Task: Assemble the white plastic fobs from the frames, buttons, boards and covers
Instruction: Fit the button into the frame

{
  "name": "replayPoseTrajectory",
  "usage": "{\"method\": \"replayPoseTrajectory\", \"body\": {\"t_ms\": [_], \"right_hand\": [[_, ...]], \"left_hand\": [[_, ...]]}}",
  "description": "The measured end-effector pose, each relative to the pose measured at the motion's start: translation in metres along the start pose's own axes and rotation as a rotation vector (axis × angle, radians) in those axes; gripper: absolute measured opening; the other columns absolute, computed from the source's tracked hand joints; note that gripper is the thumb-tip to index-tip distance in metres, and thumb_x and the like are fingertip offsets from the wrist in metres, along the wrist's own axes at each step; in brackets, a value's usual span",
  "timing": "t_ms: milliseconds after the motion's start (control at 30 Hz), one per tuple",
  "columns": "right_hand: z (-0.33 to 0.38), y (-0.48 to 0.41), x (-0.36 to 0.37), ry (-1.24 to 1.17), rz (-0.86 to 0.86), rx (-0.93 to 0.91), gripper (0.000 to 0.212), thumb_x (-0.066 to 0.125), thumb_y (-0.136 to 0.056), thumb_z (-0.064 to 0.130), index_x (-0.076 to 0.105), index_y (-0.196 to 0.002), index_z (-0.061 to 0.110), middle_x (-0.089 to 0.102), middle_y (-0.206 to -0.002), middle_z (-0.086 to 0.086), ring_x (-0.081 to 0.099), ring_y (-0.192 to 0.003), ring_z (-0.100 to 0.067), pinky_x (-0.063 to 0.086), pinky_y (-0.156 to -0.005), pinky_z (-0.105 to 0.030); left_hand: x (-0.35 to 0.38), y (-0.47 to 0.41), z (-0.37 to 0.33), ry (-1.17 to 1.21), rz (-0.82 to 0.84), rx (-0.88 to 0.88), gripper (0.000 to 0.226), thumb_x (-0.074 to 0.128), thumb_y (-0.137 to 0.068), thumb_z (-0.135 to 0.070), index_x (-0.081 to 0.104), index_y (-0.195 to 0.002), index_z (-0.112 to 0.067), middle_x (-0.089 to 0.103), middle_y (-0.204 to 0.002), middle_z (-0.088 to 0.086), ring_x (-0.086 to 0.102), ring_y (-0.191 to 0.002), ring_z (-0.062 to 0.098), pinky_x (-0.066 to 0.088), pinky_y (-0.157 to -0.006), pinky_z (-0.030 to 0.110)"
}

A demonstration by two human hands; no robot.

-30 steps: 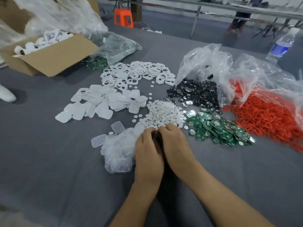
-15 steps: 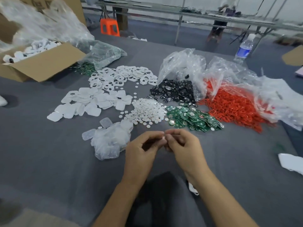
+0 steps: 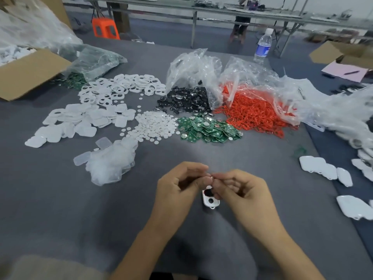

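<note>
My left hand (image 3: 177, 185) and my right hand (image 3: 243, 191) are raised together over the near part of the grey table (image 3: 60, 209), fingertips touching. A white frame (image 3: 210, 200) with a round hole and a dark patch hangs below my right fingers, which grip its top. Whatever is pinched between the touching fingertips is too small and blurred to tell. Farther back lie heaps of white frames (image 3: 121, 87), white covers (image 3: 80, 122), small round white buttons (image 3: 153, 126) and green boards (image 3: 207, 128).
Black round parts (image 3: 185, 102) and red rings (image 3: 254, 114) spill from clear bags. A bag of translucent covers (image 3: 111, 160) lies at left. White fob shells (image 3: 323, 168) sit at right, a cardboard box (image 3: 30, 73) at far left, a water bottle (image 3: 263, 45) behind.
Both hands have pulled back from the pile of round buttons toward me and lifted. A white frame now shows under my right fingers. The view has tilted up and widened.
</note>
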State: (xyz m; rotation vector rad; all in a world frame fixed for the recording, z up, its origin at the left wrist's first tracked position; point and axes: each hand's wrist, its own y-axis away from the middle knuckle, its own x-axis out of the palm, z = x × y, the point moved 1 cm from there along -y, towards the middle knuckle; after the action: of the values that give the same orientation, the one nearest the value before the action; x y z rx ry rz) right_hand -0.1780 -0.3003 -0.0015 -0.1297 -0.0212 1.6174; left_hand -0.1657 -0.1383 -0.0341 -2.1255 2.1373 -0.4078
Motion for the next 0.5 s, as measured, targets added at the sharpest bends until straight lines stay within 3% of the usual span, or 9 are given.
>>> {"method": "replayPoseTrajectory", "body": {"t_ms": [67,133,200,267,400,500], "right_hand": [[-0.004,0.002,-0.007,0.016,0.002,0.008,0.013,0.073,-0.087,0.000,0.075,-0.088,0.012,0.077,-0.081,-0.008,0.069,-0.066,-0.020,0.057,-0.066,-0.027],[-0.011,0.000,-0.016,0.100,-0.028,0.027,0.013,0.074,-0.087,0.003,0.074,-0.084,0.016,0.074,-0.072,-0.004,0.065,-0.062,-0.014,0.053,-0.063,-0.024],[-0.019,-0.003,-0.025,0.245,-0.061,0.079,0.013,0.076,-0.087,0.009,0.075,-0.080,0.020,0.069,-0.065,0.004,0.061,-0.061,-0.011,0.049,-0.064,-0.027],[-0.025,-0.006,-0.031,0.380,-0.024,0.133,0.015,0.077,-0.085,0.011,0.075,-0.076,0.023,0.065,-0.062,0.009,0.057,-0.061,-0.006,0.046,-0.064,-0.027],[-0.033,-0.011,-0.025,0.598,0.072,0.112,0.019,0.081,-0.081,0.015,0.075,-0.073,0.030,0.067,-0.073,0.010,0.060,-0.065,-0.002,0.046,-0.064,-0.014],[-0.037,-0.013,-0.021,0.642,0.099,0.086,0.020,0.084,-0.078,0.016,0.076,-0.072,0.033,0.064,-0.077,0.014,0.060,-0.068,-0.002,0.044,-0.064,-0.010]], "left_hand": [[0.003,0.003,0.003,-0.031,0.020,-0.025,0.025,0.083,-0.082,-0.011,0.076,-0.099,-0.028,0.079,-0.094,0.002,0.076,-0.093,0.019,0.058,-0.083,0.026],[0.000,0.005,0.009,-0.212,0.053,-0.045,0.036,0.087,-0.080,-0.020,0.073,-0.106,-0.039,0.076,-0.103,-0.011,0.072,-0.101,0.011,0.055,-0.087,0.023],[-0.007,0.007,0.017,-0.532,0.126,-0.049,0.063,0.092,-0.071,-0.037,0.061,-0.125,-0.051,0.058,-0.123,-0.036,0.055,-0.120,-0.004,0.046,-0.096,0.017],[-0.010,0.009,0.024,-0.746,0.250,-0.054,0.091,0.090,-0.065,-0.054,0.041,-0.142,-0.056,0.035,-0.127,-0.053,0.029,-0.130,-0.017,0.031,-0.105,0.013],[-0.008,0.011,0.038,-0.850,0.329,-0.040,0.107,0.081,-0.068,-0.071,0.020,-0.154,-0.053,0.048,-0.134,-0.038,0.020,-0.138,-0.012,0.010,-0.113,0.014],[-0.008,0.010,0.045,-0.835,0.299,-0.031,0.106,0.077,-0.071,-0.074,0.017,-0.155,-0.052,0.054,-0.132,-0.038,0.025,-0.140,-0.007,0.008,-0.110,0.010]]}}
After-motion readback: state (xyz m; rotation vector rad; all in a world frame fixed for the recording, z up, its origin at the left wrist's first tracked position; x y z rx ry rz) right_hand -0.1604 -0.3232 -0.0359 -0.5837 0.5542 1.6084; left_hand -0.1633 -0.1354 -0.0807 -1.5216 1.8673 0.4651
